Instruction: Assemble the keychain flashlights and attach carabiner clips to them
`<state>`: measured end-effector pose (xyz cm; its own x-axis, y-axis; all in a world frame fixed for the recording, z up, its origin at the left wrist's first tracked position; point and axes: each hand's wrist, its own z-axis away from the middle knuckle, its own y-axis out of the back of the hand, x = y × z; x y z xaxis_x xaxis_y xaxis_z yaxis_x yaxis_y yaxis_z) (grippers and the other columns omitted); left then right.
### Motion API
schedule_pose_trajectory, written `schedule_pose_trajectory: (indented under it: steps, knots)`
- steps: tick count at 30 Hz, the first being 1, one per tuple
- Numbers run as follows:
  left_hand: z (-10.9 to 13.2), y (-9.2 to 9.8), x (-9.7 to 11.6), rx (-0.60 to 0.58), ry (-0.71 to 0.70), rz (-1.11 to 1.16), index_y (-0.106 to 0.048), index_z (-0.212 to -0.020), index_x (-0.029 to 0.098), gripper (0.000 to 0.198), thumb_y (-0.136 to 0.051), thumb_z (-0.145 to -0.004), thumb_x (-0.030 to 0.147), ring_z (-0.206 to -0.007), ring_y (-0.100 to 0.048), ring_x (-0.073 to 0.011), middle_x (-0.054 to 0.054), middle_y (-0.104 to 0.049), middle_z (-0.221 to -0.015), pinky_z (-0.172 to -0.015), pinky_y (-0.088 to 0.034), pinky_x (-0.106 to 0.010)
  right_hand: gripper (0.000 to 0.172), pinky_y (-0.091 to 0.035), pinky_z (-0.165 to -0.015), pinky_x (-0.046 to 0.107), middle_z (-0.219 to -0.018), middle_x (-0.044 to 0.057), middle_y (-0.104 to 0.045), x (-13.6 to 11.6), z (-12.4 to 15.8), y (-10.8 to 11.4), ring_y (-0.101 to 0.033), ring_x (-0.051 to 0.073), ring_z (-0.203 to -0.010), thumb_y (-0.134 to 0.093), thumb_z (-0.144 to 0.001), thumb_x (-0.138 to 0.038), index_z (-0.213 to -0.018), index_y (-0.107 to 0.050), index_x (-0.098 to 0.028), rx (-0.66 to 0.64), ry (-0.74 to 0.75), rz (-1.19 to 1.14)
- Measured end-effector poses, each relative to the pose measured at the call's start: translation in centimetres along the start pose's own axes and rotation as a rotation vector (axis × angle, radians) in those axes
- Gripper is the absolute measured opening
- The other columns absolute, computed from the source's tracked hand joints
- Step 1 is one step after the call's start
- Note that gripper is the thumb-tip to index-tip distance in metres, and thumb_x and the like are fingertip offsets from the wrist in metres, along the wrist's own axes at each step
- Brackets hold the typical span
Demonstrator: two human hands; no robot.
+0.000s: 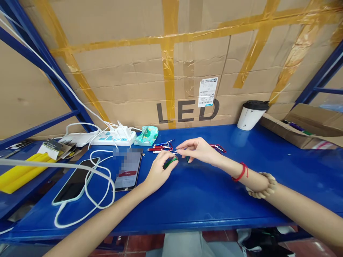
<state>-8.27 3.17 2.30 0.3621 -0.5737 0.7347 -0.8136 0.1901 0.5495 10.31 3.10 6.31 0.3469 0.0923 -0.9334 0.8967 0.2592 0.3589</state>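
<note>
My left hand (162, 167) is closed, thumb and fingers pinching a shiny green carabiner (170, 162) above the blue table. Just to its right is my right hand (199, 151), its thumb and fingertips drawn together; what they hold, if anything, is too small to make out. A bit of green (188, 159) shows under the right fingers. Behind the hands lie small metal tubes with clips: a blue one (161, 144), a red one (158, 149) and a whitish one partly covered by the fingers. Beyond my right wrist lies a red carabiner (220, 148).
Left of my hands lie two phones (129, 170) (76, 181) and a looping white cable (111, 185). A power strip (111, 138) and a teal packet (147, 136) stand behind. At right are a lidded paper cup (250, 116) and an open cardboard box (302, 141).
</note>
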Motion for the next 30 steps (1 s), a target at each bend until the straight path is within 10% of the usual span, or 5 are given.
schedule_pose_trajectory:
  steps: [30]
  knots:
    - [0.2, -0.3, 0.3, 0.013, 0.089, 0.101, -0.057, -0.082, 0.017, 0.010, -0.057, -0.080, 0.027, -0.067, -0.059, -0.0130, 0.000, -0.064, -0.073, -0.065, -0.044, -0.023, 0.057, -0.043, -0.046, 0.006, -0.077, 0.004, -0.063, 1.7, 1.3, -1.0, -0.047, -0.004, -0.048, -0.062, -0.062, -0.055, -0.099, -0.066, -0.012, 0.218, 0.002, 0.060]
